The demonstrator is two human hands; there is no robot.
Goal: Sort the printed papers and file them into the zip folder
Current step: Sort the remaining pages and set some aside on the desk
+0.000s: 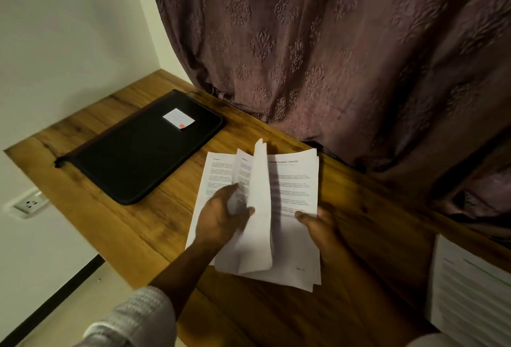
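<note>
Right grip (pixel 318 226) pinches papers (pixel 293 180), zip folder (pixel 132 158) apart.

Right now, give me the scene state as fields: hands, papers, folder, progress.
left hand: fingers lie on the fanned left sheets, thumb against one raised sheet
right hand: grips the printed papers at their near right side, thumb on top
printed papers: fanned open, motion-blurred, over the wooden desk
zip folder: black, flat, left of the papers and apart from them; looks closed; white label on top
second paper stack: right edge of view, untouched
filed: nothing yet
</note>
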